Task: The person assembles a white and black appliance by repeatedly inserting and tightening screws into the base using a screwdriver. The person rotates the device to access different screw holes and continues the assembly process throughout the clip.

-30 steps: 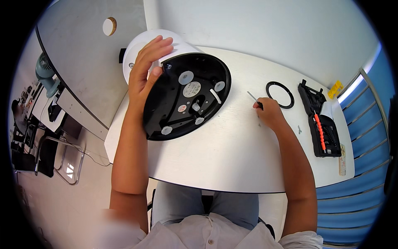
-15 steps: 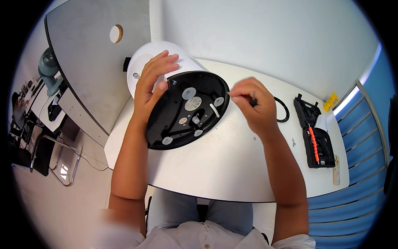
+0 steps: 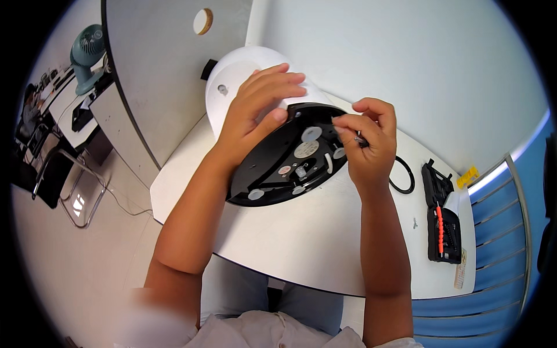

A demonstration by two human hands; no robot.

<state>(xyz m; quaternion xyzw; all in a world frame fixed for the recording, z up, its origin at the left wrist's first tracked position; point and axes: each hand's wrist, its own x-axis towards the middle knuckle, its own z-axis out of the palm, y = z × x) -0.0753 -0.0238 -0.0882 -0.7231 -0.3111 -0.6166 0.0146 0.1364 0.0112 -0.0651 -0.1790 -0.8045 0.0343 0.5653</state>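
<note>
Head view: at upper centre, the black base [image 3: 264, 168] of the white appliance [image 3: 249, 62] is being steadied by the spread left grip [image 3: 246, 119]; near its rim, a dark tool [image 3: 361, 139] is being clasped by the curled right grip [image 3: 373, 134], any rocking best being prevented.

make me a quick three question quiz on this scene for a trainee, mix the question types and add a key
1. Which hand has its fingers spread over the white body?
2. True or false: the tool case is shut.
3. Pick one: the ridged rod in the case is A) blue, B) orange, C) green.

Key: 1. The left hand. 2. False, it lies open. 3. B.
</note>
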